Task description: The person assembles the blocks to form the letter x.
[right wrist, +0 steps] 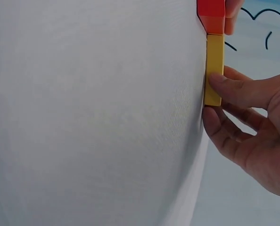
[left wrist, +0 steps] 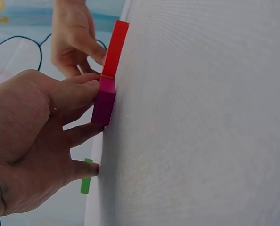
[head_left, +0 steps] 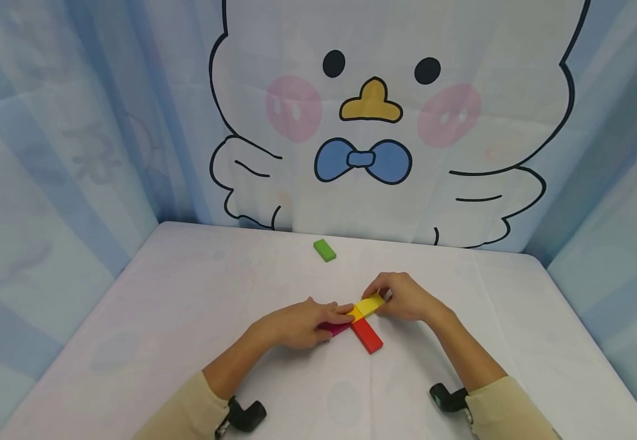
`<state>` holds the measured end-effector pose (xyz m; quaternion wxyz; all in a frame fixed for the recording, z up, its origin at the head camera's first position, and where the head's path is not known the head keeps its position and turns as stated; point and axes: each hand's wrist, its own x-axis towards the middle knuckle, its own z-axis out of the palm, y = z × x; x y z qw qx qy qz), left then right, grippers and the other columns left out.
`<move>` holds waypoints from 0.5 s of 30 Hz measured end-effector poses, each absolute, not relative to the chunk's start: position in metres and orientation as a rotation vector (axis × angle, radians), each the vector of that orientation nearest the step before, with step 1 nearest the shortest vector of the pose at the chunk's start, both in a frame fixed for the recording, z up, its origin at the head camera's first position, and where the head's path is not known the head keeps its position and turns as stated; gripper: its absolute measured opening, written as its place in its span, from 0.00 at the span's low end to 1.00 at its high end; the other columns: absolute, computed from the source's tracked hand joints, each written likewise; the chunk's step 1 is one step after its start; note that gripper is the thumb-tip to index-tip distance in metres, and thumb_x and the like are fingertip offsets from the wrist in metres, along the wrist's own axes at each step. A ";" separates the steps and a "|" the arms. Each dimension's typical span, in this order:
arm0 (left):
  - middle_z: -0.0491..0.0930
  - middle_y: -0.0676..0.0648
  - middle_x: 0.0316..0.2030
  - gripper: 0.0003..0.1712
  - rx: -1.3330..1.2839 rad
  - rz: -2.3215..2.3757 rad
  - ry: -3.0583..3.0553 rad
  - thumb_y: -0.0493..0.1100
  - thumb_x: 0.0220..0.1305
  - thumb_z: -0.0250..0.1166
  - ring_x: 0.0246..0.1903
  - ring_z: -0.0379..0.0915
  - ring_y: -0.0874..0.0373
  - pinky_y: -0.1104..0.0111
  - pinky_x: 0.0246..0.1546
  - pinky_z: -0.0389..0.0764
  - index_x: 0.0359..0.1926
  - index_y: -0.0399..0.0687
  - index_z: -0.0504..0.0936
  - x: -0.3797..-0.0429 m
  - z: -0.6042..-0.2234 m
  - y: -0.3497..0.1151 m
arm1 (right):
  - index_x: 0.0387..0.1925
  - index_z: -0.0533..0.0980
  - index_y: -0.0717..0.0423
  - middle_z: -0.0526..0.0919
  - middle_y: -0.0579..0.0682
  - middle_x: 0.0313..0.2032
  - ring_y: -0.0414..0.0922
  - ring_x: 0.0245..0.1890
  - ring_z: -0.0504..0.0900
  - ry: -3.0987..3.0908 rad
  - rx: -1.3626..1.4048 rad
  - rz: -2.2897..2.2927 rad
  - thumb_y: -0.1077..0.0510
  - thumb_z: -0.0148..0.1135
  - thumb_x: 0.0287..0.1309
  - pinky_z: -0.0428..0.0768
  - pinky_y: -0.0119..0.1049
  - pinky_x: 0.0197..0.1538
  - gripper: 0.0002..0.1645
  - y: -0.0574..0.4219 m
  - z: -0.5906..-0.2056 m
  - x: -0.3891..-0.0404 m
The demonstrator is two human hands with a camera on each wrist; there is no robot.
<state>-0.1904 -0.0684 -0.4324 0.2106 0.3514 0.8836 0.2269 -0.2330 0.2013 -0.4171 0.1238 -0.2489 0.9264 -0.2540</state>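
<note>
In the head view, my left hand (head_left: pixel 304 325) lies over a purple block (head_left: pixel 340 329), its index finger reaching onto a small orange block (head_left: pixel 357 314). The left wrist view shows the thumb against the side of that purple block (left wrist: pixel 103 101). On the other side, my right hand (head_left: pixel 405 297) holds a yellow block (head_left: pixel 371 304) near its outer end; its thumb presses the near side in the right wrist view, where the yellow block (right wrist: pixel 214 56) meets a red block (right wrist: pixel 211 14). The red block (head_left: pixel 367 336) extends toward me from the orange one.
A green block (head_left: pixel 325 250) lies apart, near the back edge of the white-covered table (head_left: pixel 186 287). Behind the table hangs a curtain (head_left: pixel 362 208) printed with a cartoon bird. Blue and white cloth (head_left: pixel 38 183) drapes the sides.
</note>
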 end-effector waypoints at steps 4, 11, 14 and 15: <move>0.60 0.65 0.78 0.32 0.976 0.629 2.456 0.43 0.75 0.63 0.79 0.57 0.57 0.45 0.80 0.54 0.76 0.68 0.70 -0.191 -0.432 -0.068 | 0.48 0.88 0.50 0.85 0.46 0.45 0.45 0.45 0.79 2.704 -0.731 -0.746 0.67 0.74 0.56 0.86 0.37 0.49 0.18 0.201 -0.418 -0.232; 0.60 0.65 0.78 0.32 0.983 0.637 2.454 0.43 0.75 0.63 0.79 0.57 0.57 0.44 0.79 0.54 0.75 0.69 0.71 -0.191 -0.432 -0.068 | 0.51 0.87 0.49 0.82 0.51 0.53 0.49 0.49 0.80 2.712 -0.691 -0.761 0.66 0.75 0.56 0.87 0.43 0.52 0.21 0.200 -0.418 -0.227; 0.59 0.64 0.79 0.31 0.999 0.644 2.450 0.44 0.76 0.62 0.79 0.58 0.57 0.43 0.79 0.54 0.76 0.67 0.70 -0.191 -0.431 -0.069 | 0.53 0.86 0.49 0.80 0.54 0.57 0.52 0.53 0.80 2.734 -0.661 -0.761 0.65 0.76 0.56 0.87 0.45 0.54 0.23 0.201 -0.418 -0.224; 0.59 0.64 0.79 0.31 1.001 0.642 2.451 0.44 0.76 0.62 0.78 0.58 0.56 0.43 0.79 0.54 0.76 0.67 0.70 -0.191 -0.431 -0.069 | 0.54 0.86 0.49 0.80 0.54 0.58 0.53 0.54 0.80 2.740 -0.662 -0.767 0.65 0.76 0.56 0.87 0.46 0.54 0.23 0.201 -0.417 -0.223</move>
